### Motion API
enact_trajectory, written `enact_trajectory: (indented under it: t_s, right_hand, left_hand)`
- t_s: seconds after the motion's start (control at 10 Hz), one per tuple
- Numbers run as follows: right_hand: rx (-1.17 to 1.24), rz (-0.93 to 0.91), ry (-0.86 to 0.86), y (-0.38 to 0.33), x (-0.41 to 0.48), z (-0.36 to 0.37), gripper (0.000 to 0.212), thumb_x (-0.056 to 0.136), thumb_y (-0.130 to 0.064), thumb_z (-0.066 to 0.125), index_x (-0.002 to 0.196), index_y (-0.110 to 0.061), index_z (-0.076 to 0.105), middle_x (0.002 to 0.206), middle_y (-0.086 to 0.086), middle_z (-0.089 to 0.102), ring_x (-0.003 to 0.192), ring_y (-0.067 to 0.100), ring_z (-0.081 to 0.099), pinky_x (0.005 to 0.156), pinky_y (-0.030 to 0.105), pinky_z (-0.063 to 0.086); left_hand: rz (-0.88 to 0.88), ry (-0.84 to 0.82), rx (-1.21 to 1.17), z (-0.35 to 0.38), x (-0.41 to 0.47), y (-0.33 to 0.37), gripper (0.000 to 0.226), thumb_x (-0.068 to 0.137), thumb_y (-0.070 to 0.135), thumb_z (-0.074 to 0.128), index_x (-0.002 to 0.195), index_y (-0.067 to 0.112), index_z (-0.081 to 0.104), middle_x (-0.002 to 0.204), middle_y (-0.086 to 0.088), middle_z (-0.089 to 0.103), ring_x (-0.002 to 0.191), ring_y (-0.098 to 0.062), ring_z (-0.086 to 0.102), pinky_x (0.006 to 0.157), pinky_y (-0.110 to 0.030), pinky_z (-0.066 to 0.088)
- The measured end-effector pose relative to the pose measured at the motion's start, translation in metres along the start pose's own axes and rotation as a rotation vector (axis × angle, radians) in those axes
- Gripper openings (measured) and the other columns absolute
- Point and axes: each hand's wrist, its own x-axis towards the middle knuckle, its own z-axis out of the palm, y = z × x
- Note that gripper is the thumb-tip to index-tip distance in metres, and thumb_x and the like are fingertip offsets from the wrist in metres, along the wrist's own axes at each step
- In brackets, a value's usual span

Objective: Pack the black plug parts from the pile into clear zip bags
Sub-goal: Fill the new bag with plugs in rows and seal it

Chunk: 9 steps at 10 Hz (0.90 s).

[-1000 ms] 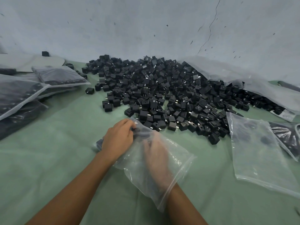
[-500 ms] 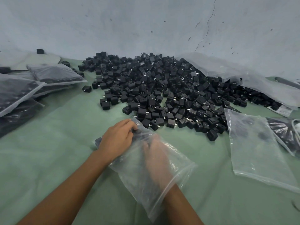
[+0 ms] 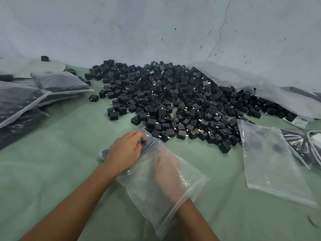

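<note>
A large pile of black plug parts [image 3: 173, 101] lies on the green cloth near the wall. In front of it lies a clear zip bag [image 3: 173, 202], its mouth towards me. My left hand [image 3: 125, 150] grips the bag's far end from outside, fingers curled over dark parts inside it. My right hand [image 3: 166, 173] is pushed deep into the bag through its mouth and shows only dimly through the plastic; its fingers are blurred. A dark part [image 3: 104, 153] peeks out just left of my left hand.
An empty clear bag [image 3: 271, 162] lies flat on the right. Filled bags [image 3: 59, 82] are stacked at the left edge. A big crumpled plastic sack [image 3: 278, 98] spills parts at the back right. Green cloth [image 3: 52, 162] covers the table, with a grey wall behind.
Both hands stay at the bag almost as before. The view has dipped slightly; my right hand sits a little deeper in the bag.
</note>
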Motion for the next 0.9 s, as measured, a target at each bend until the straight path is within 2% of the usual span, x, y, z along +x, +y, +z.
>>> enact_trajectory:
  t_s: [0.1, 0.2, 0.3, 0.4, 0.5, 0.6, 0.7, 0.8, 0.9]
  right_hand:
    - [0.194, -0.101, -0.206, 0.012, 0.018, -0.002, 0.025, 0.091, 0.025, 0.029, 0.099, 0.009, 0.046, 0.096, 0.027, 0.051, 0.087, 0.039, 0.053, 0.086, 0.041, 0.05]
    - [0.383, -0.212, -0.353, 0.029, 0.021, -0.009, 0.022, 0.092, 0.011, 0.042, 0.113, 0.004, 0.046, 0.108, 0.019, 0.058, 0.098, 0.028, 0.06, 0.092, 0.029, 0.052]
    - [0.44, -0.32, -0.331, 0.102, 0.01, -0.041, 0.033, 0.1, -0.01, 0.041, 0.132, -0.012, 0.042, 0.092, -0.004, 0.054, 0.074, 0.009, 0.053, 0.066, 0.002, 0.043]
    - [0.323, -0.477, -0.253, 0.139, 0.017, -0.051, 0.037, 0.1, -0.018, 0.043, 0.137, -0.023, 0.039, 0.091, -0.006, 0.049, 0.076, 0.016, 0.048, 0.054, 0.013, 0.038]
    - [0.216, -0.332, -0.098, 0.081, 0.006, -0.06, 0.038, 0.097, -0.001, 0.03, 0.135, -0.004, 0.033, 0.118, -0.002, 0.063, 0.1, 0.02, 0.064, 0.081, 0.02, 0.052]
    - [0.222, -0.468, -0.272, 0.091, 0.001, -0.045, 0.044, 0.102, -0.009, 0.031, 0.146, -0.011, 0.029, 0.118, 0.007, 0.061, 0.1, 0.029, 0.06, 0.089, 0.036, 0.052]
    - [0.351, -0.517, -0.433, 0.146, 0.016, -0.06, 0.049, 0.102, -0.021, 0.04, 0.149, -0.025, 0.029, 0.096, 0.006, 0.054, 0.083, 0.027, 0.051, 0.073, 0.032, 0.046]
    - [0.376, -0.55, -0.378, 0.139, 0.017, -0.059, 0.053, 0.102, -0.022, 0.04, 0.152, -0.028, 0.022, 0.093, 0.007, 0.053, 0.079, 0.027, 0.05, 0.07, 0.032, 0.043]
    - [0.308, -0.581, -0.371, 0.138, 0.022, -0.052, 0.056, 0.102, -0.024, 0.04, 0.152, -0.031, 0.016, 0.088, 0.004, 0.046, 0.074, 0.028, 0.048, 0.07, 0.035, 0.043]
  left_hand:
    - [0.005, -0.017, 0.023, 0.002, 0.0, -0.001, 0.023, 0.103, 0.021, 0.041, 0.114, 0.031, 0.058, 0.12, 0.017, 0.058, 0.108, -0.009, 0.053, 0.085, -0.034, 0.046]
    - [-0.011, -0.025, 0.038, 0.004, 0.001, -0.003, 0.028, 0.103, 0.023, 0.039, 0.124, 0.032, 0.054, 0.13, 0.014, 0.053, 0.113, -0.011, 0.051, 0.088, -0.035, 0.044]
    - [-0.025, -0.042, 0.077, 0.006, 0.003, -0.004, 0.038, 0.104, 0.026, 0.034, 0.139, 0.035, 0.045, 0.135, 0.01, 0.048, 0.114, -0.014, 0.052, 0.089, -0.036, 0.044]
    - [-0.041, -0.081, 0.142, 0.007, 0.003, -0.003, 0.043, 0.104, 0.029, 0.029, 0.146, 0.037, 0.036, 0.134, 0.006, 0.048, 0.116, -0.018, 0.053, 0.091, -0.038, 0.044]
    - [-0.076, -0.1, 0.191, 0.009, -0.001, -0.007, 0.046, 0.103, 0.032, 0.026, 0.149, 0.038, 0.033, 0.142, 0.003, 0.047, 0.121, -0.02, 0.051, 0.099, -0.04, 0.043]
    - [-0.098, -0.107, 0.229, 0.009, -0.004, -0.007, 0.05, 0.102, 0.033, 0.026, 0.151, 0.041, 0.03, 0.145, -0.001, 0.045, 0.119, -0.024, 0.051, 0.1, -0.042, 0.043]
    - [-0.124, -0.157, 0.23, 0.006, 0.0, -0.004, 0.051, 0.103, 0.033, 0.026, 0.153, 0.044, 0.028, 0.147, -0.004, 0.043, 0.12, -0.025, 0.05, 0.101, -0.042, 0.041]
    - [-0.18, -0.199, 0.197, 0.001, 0.009, -0.002, 0.047, 0.102, 0.033, 0.03, 0.148, 0.046, 0.035, 0.142, -0.004, 0.047, 0.118, -0.026, 0.05, 0.101, -0.044, 0.042]
    - [-0.196, -0.109, 0.133, 0.004, 0.018, 0.006, 0.032, 0.103, 0.033, 0.037, 0.13, 0.036, 0.053, 0.131, -0.002, 0.056, 0.112, -0.024, 0.054, 0.095, -0.041, 0.044]
